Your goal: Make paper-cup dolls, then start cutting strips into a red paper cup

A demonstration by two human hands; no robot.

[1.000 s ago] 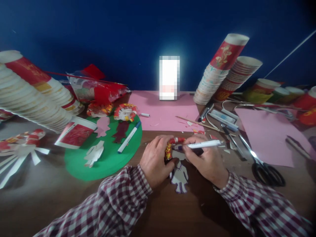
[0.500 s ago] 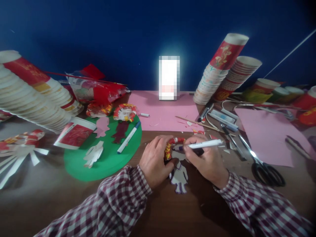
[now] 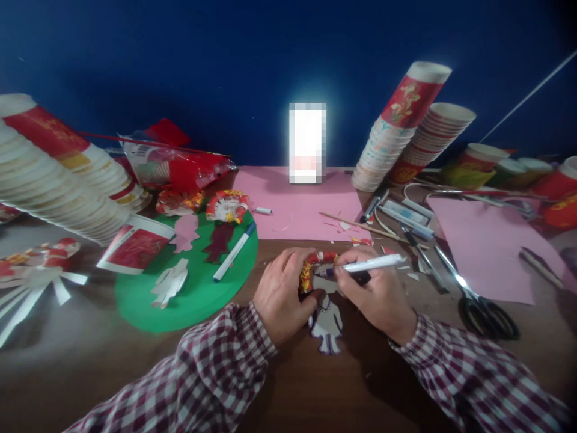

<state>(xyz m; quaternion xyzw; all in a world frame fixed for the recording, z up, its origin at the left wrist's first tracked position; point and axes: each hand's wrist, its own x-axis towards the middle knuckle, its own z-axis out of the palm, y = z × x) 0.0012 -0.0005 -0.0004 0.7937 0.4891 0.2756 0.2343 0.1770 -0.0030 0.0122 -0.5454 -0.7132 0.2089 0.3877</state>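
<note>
One paper doll [image 3: 327, 323], pale, outlined (purple)

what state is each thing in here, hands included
left hand, steadying the paper doll
right hand, gripping the white marker
white marker, uncapped, tip down at the doll's top
paper doll, partly covered, edged in purple
blue-ended marker, lying on green paper
scissors, lying down, unheld
tall right cup stack, nested
screen, lit, pixelated
</note>
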